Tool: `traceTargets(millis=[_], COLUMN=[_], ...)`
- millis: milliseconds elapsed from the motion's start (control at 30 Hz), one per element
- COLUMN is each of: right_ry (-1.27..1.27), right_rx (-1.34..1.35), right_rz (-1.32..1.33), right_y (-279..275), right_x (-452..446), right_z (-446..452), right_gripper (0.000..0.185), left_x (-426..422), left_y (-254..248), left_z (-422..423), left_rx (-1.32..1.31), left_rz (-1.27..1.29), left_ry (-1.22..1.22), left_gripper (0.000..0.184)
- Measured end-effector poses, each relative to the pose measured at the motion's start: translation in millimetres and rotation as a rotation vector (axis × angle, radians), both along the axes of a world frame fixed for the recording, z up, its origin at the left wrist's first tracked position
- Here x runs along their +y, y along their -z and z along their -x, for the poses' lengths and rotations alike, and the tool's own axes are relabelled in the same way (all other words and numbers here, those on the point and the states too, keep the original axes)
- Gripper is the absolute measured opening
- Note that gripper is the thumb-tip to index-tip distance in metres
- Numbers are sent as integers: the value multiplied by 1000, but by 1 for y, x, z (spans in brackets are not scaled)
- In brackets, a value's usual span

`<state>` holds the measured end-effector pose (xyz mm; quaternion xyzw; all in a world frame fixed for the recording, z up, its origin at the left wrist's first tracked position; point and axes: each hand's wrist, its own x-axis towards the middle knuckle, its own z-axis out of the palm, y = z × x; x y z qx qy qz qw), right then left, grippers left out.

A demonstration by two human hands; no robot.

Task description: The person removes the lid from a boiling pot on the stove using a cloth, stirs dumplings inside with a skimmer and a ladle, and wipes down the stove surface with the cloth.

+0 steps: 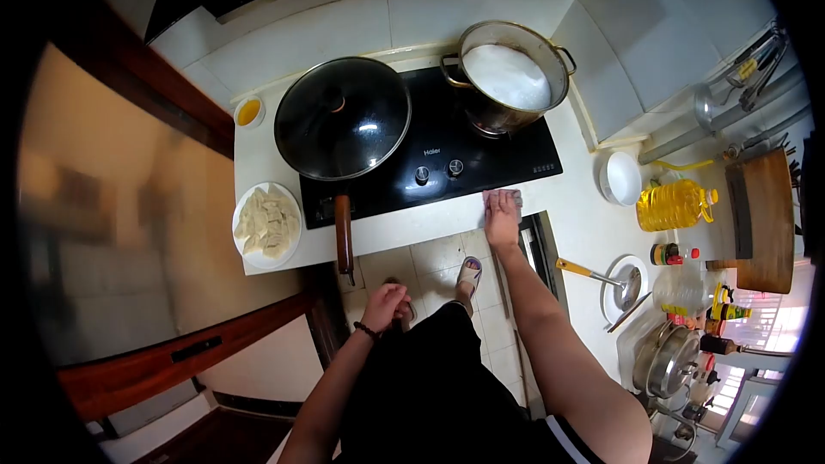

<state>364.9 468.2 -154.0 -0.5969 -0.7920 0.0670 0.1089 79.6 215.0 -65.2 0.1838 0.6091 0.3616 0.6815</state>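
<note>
At the counter's front edge, just below the black gas stove (507, 159), my right hand (501, 222) presses down on a small pinkish-grey cloth (517, 198). The fingers mostly cover the cloth. My left hand (387, 305) hangs in front of my body over the floor, fingers curled in, with nothing visible in it. On the left burner sits a pan with a dark glass lid (344, 133), its brown handle (344, 236) sticking out past the counter edge. A two-handled pot (507, 112) full of white foamy liquid stands on the right burner.
A plate of dumplings (268, 223) and a small bowl of yellow liquid (249, 112) stand at left. On the right are a white bowl (620, 179), an oil jug (675, 204), a ladle (589, 271) on a plate, and a lidded steel pot (670, 361).
</note>
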Motion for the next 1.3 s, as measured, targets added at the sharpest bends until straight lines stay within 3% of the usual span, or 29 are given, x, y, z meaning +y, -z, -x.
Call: traceTargets(millis=[133, 200, 300, 367, 433, 500, 567, 633, 700, 767, 800, 833, 900, 1033, 1100, 1167, 1233, 1267, 1300], right_ry=[24, -58, 12, 38, 112, 207, 258, 213, 260, 199, 223, 202, 138, 92, 103, 61, 268, 250, 148], right_rx=[86, 358, 489, 573, 506, 476, 422, 547, 588, 376, 393, 307, 60, -107, 19, 122, 473, 468, 471], right_rz=[-119, 9, 76, 61, -71, -41, 45, -56, 30, 10, 179, 187, 117, -62, -48, 97, 461, 469, 313], right_y=[-6, -25, -53, -67, -85, -96, -91, -84, -79, -73, -73, -61, -32, -36, -3, -55, -100, -98, -93], right_x=[16, 23, 36, 41, 41, 39, 37, 31, 30, 25, 23, 18, 12, 28, 53, 82, 116, 134, 151], right_z=[-25, -40, -65, -100, -140, -191, -235, -265, -290, -303, -304, -302, -294, -272, -268, -256, -235, -226, -216], right_gripper=[34, 25, 21, 22, 26, 29, 37, 48, 58, 62, 64, 64, 65, 56, 43, 33, 34, 34, 38], left_x=[-2, -1, 8, 20, 38, 59, 78, 99, 122, 142, 150, 157, 165, 171, 172, 171, 167, 164, 162], left_y=[6, 2, -4, -2, -8, -17, -11, -17, -22, -25, -27, -28, -30, -22, -26, -27, -23, -21, -19], left_z=[-3, -12, -30, -44, -63, -88, -114, -143, -174, -197, -208, -219, -235, -247, -250, -248, -240, -237, -233], left_rx=[-29, -45, -38, -38, -36, -30, -45, -58, -4, -8, -13, -13, 20, 0, 31, 61, 27, 26, 23], left_rz=[23, 44, 46, 30, 11, 59, 30, 4, 19, -7, -37, -32, -46, -12, 11, 33, 18, 21, 37], left_ry=[19, -1, 18, 37, 58, 81, 107, 138, 182, 233, 267, 269, 282, 286, 265, 234, 214, 194, 132], left_gripper=[31, 33, 33, 32, 32, 29, 29, 30, 31, 31, 31, 31, 31, 29, 28, 28, 30, 30, 30])
